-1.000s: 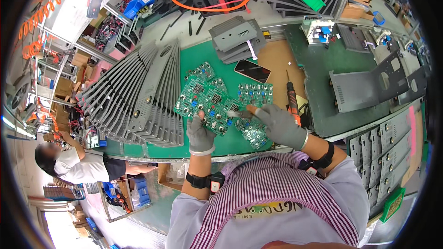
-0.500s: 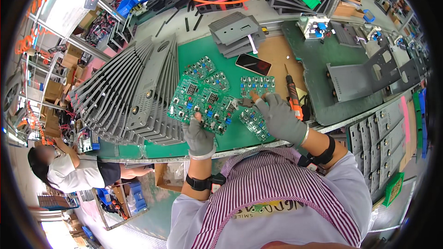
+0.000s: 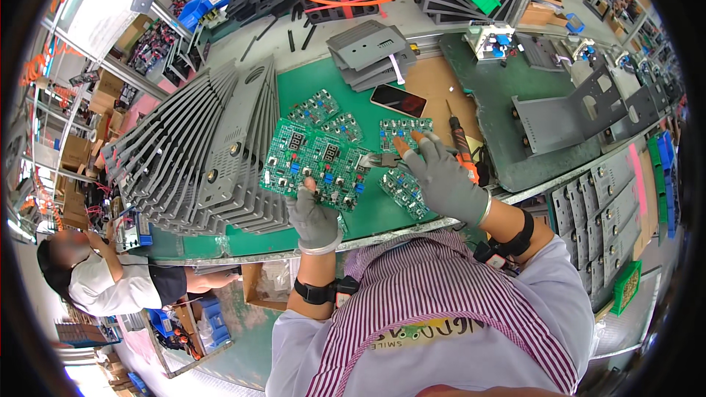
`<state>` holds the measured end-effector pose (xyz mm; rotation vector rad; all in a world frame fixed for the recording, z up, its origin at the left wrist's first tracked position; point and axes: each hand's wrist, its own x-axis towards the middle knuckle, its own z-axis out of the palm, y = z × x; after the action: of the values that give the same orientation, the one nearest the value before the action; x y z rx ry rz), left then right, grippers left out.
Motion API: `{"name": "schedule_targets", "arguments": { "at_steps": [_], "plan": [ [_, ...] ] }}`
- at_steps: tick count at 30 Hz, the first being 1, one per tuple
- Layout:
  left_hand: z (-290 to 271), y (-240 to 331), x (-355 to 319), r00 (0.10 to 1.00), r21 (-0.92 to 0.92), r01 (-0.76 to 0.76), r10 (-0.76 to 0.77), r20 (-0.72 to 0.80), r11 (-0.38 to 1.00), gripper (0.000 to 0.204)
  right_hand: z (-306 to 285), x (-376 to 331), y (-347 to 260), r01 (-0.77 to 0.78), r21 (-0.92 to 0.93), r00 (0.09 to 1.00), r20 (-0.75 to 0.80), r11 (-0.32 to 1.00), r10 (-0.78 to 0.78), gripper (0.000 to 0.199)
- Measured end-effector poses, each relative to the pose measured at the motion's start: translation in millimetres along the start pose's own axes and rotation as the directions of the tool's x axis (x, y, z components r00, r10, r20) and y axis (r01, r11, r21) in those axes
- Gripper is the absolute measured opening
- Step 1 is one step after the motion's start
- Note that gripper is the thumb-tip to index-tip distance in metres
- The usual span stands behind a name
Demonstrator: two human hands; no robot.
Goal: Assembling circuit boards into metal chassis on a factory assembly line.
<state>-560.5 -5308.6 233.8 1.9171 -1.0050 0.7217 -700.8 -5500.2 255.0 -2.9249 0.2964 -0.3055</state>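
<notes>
Several green circuit boards [image 3: 323,158] lie on our green mat [image 3: 382,206], apparently still being handled. Our gloved left hand [image 3: 315,219] presses curled fingers on the large board's near edge; our right hand [image 3: 441,176] pinches a small metal part [image 3: 379,159] at its side. Grey panels [image 3: 206,154] wait stacked alongside.

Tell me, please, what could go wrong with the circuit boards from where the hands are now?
The left hand pinches the large board only at its near edge, so it might tip or flex. The right hand reaches over small boards lying loose on the green mat close to the bench edge; a sleeve could nudge one off. The screwdriver and phone lie close by and might get bumped.
</notes>
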Motion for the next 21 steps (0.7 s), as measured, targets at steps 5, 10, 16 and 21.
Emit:
{"name": "schedule_targets", "arguments": {
  "at_steps": [5, 10, 16, 21],
  "plan": [
    [1, 8, 7, 0.999, -0.119, 0.028, -0.025, 0.027, 0.992, 0.013, 2, 1, 7, 0.04, 0.158, 0.998, 0.043, 0.987, -0.047, 0.05],
    [6, -2, -4, 0.988, -0.156, 0.152, -0.15, 0.026, 0.976, 0.012, -11, -3, -3, 0.077, 0.011, 0.997, -0.006, 0.997, -0.077, 0.05],
    [3, 3, -2, 0.996, -0.06, 0.081, -0.078, 0.044, 0.995, 0.014, -15, -8, -8, 0.133, -0.179, 0.981, -0.119, 0.975, -0.156, 0.051],
    [6, 17, 0, 0.969, -0.241, 0.241, -0.221, 0.108, 0.94, 0.013, -7, -11, 4, 0.06, -0.031, 0.993, -0.098, 0.998, -0.063, 0.059]
  ]
}}
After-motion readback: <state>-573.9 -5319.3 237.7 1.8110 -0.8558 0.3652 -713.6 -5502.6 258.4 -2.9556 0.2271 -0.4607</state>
